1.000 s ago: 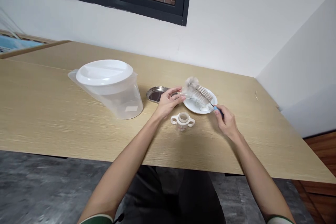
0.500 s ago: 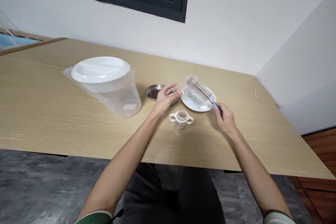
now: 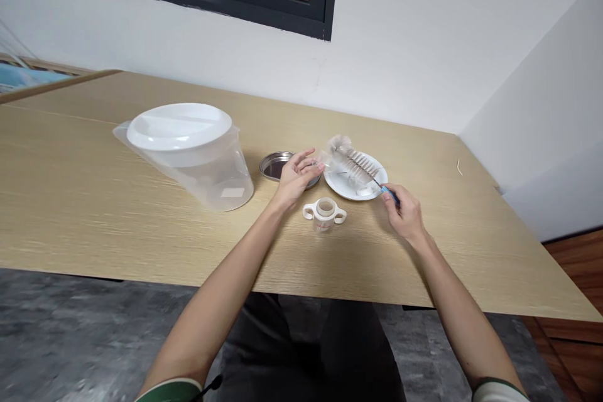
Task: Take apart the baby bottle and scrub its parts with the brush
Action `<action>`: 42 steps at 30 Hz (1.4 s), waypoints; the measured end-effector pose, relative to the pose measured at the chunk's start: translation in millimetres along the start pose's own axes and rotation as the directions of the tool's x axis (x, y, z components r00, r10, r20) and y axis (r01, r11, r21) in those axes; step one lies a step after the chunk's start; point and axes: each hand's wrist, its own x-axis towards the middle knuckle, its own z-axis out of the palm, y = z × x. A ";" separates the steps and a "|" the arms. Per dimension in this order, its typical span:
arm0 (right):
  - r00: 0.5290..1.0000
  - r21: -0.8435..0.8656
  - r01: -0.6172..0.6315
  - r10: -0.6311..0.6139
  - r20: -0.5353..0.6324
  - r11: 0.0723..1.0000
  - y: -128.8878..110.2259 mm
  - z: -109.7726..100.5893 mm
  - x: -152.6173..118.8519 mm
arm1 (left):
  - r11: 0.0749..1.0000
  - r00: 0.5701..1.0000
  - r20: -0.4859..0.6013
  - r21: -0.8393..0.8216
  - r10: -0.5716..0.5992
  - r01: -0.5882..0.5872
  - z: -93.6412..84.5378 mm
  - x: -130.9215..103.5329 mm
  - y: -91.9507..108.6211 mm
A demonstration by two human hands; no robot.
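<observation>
My right hand (image 3: 404, 210) is closed round the blue handle of a bristle brush (image 3: 360, 166), whose fluffy head points up and left over a white plate (image 3: 348, 190). Between thumb and fingers, my left hand (image 3: 298, 179) pinches a small clear piece (image 3: 324, 161) beside the brush head; its shape is hard to make out. Small clear and white parts lie on the plate. Nearer to me stands an open two-handled cup (image 3: 325, 215). Partly behind my left hand is a round-ended metal tray (image 3: 273, 166).
A large translucent pitcher (image 3: 207, 169) with a white lid stands left of the tray. On the right of the wooden table (image 3: 141, 232) lies a thin pale strip (image 3: 460, 167). The wall and a dark window frame (image 3: 325, 12) rise behind.
The brush head has shifted slightly left, toward the clear piece in my left hand. Both hands keep their grips and have barely moved.
</observation>
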 end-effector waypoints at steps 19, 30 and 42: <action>0.997 0.002 -0.049 0.049 -0.064 0.999 -3.5 -1.9 0.3 | 0.996 0.992 0.102 0.028 0.077 -0.080 3.0 -5.1 3.9; 0.999 -0.003 -0.016 0.016 -0.043 1.000 -3.1 -3.7 -0.2 | 0.991 0.996 0.042 0.104 0.082 -0.086 4.3 -4.4 5.6; 0.999 -0.005 -0.018 0.017 -0.031 1.000 0.4 -1.9 0.9 | 0.998 1.000 0.022 0.061 -0.010 0.008 3.1 -2.8 5.8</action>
